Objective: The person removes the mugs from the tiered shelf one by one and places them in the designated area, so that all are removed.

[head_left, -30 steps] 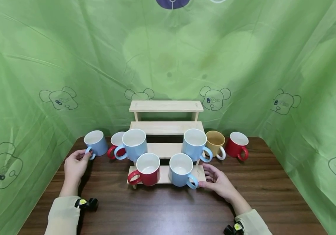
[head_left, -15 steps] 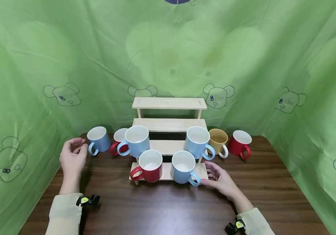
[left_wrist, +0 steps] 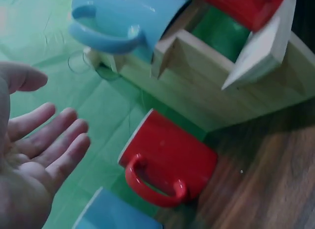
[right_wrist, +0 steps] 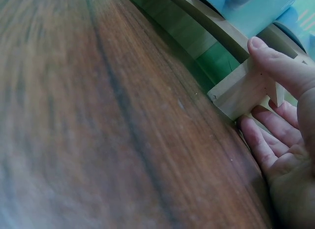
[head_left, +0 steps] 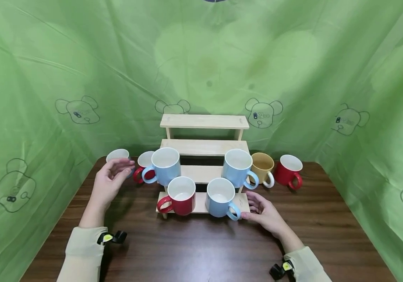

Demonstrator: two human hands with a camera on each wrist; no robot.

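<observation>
A stepped wooden rack [head_left: 205,121] stands mid-table. Its lowest step carries a red mug [head_left: 184,203] and a light blue mug [head_left: 218,204]; one step up are a blue mug [head_left: 168,170] and another blue mug [head_left: 234,172]. My left hand [head_left: 111,180] is held in the air with relaxed fingers and nothing in them. It overlaps a blue mug [head_left: 118,153] at the far left; a red mug [left_wrist: 172,157] stands between that one and the rack. My right hand [right_wrist: 290,150] holds the right end of the lowest step, thumb at the front edge and fingers behind.
Right of the rack stand a yellow mug with a white handle [head_left: 260,166] and a red mug [head_left: 286,174]. A green cloth [head_left: 201,58] with bear drawings hangs around the back and sides of the brown table [head_left: 194,250].
My left hand has let go of the far-left blue mug's handle, drawn back to the left, then moved right across that mug. My right hand stays at the rack. The head view has tilted slightly.
</observation>
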